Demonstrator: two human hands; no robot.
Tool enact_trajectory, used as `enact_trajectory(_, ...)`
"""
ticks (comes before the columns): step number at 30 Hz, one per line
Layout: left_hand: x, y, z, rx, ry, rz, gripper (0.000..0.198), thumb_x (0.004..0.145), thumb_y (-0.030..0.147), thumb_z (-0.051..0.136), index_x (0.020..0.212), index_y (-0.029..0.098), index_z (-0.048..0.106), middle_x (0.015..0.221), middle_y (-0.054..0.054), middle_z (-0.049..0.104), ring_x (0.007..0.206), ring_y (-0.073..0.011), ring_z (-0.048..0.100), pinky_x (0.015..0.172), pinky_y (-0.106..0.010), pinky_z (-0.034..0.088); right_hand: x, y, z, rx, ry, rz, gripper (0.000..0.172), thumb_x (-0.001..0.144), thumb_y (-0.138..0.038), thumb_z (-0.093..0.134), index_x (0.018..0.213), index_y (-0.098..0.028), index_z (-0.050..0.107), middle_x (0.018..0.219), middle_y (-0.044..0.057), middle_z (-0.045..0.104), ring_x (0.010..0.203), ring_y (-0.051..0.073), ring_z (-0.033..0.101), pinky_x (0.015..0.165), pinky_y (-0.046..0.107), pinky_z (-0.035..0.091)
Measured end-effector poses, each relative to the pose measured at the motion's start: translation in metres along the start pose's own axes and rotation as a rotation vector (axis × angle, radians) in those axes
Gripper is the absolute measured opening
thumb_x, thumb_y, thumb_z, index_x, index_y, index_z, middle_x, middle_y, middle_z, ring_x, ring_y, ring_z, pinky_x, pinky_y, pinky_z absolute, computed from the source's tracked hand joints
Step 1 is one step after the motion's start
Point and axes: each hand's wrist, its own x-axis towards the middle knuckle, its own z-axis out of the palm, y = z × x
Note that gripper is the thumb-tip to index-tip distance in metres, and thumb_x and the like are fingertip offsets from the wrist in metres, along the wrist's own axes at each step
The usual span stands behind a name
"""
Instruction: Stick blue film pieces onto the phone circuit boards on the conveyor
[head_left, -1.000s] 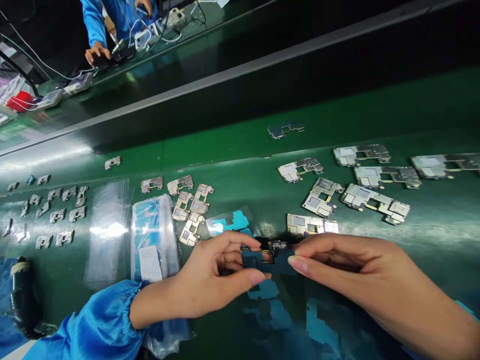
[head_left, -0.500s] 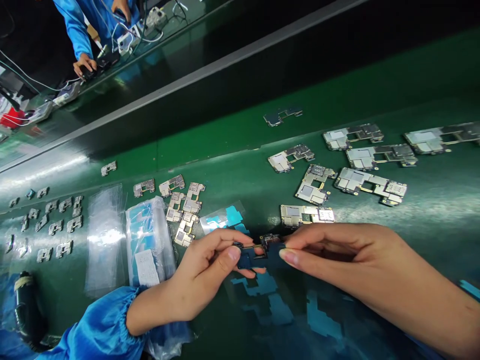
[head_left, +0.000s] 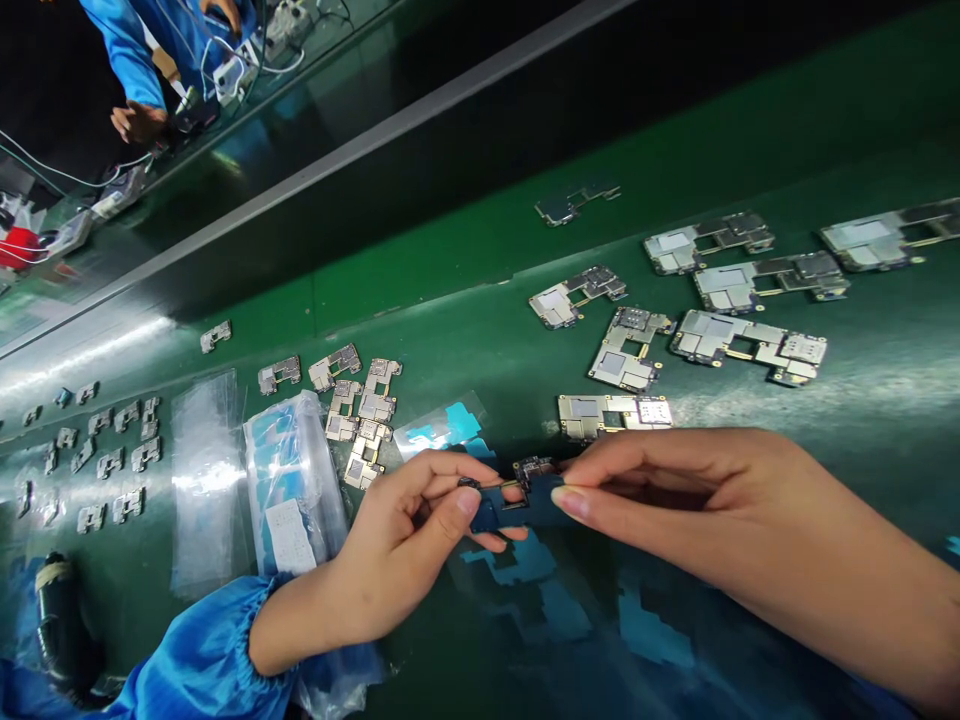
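Observation:
A small dark circuit board (head_left: 491, 508) with a notched outline is held up in front of me by both hands. My left hand (head_left: 416, 540) pinches its left end between thumb and fingers, with other fingertips showing beneath it. At the right end, my right hand (head_left: 660, 500) grips the board between thumb and index finger. Just behind the hands lies a silvery circuit board (head_left: 592, 412). Below them, blue film cut-outs (head_left: 517, 560) rest on the table. A clear sheet with blue film pieces (head_left: 450, 428) sits left of the held board.
Several boards lie at the right (head_left: 750, 340), a cluster (head_left: 380, 390) left of centre, and smaller ones (head_left: 127, 505) far left. Plastic bags (head_left: 202, 490), a bagged film stack (head_left: 281, 460) and a black tool (head_left: 64, 620) lie left. Across the ledge, a co-worker's hand (head_left: 140, 122) shows.
The view has shifted slightly. Both hands keep their hold on the circuit board, which has moved a little up and left in the picture. The co-worker's hand has lifted from a dark object.

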Motion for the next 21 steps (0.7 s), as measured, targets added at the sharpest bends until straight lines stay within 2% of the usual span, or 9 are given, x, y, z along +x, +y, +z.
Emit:
enact_trajectory(8,0.001,-0.002,0.002,0.041,0.062,-0.034,0.010,0.098,0.026,0.070,0.100,0.016,0.069,0.089,-0.003,0.082,0.077,-0.0122,0.080,0.071,-0.016,0.066,0.002,-0.004,0.008,-0.045,0.037,-0.033,0.019,0.079,-0.045,0.075,0.070,-0.030,0.081,0.068,0.002,0.078,0.059,0.019,0.072,0.050,0.023,0.053)
enact_trajectory(14,0.001,-0.001,0.002,0.080,0.095,-0.059,0.012,0.094,0.026,0.073,0.096,0.016,0.066,0.087,-0.006,0.083,0.075,-0.0154,0.081,0.067,-0.017,0.065,0.001,-0.006,0.012,-0.062,0.093,-0.060,0.016,0.076,-0.039,0.073,0.065,-0.030,0.079,0.062,-0.001,0.076,0.053,0.015,0.070,0.046,0.018,0.050)
enact_trajectory(21,0.002,-0.004,0.000,0.077,0.128,-0.069,0.009,0.090,0.019,0.076,0.093,0.017,0.068,0.092,-0.006,0.083,0.071,-0.0146,0.080,0.063,-0.016,0.065,0.002,-0.006,0.017,-0.054,0.125,-0.040,0.016,0.074,-0.036,0.073,0.061,-0.029,0.077,0.059,-0.002,0.074,0.051,0.014,0.069,0.045,0.014,0.049)
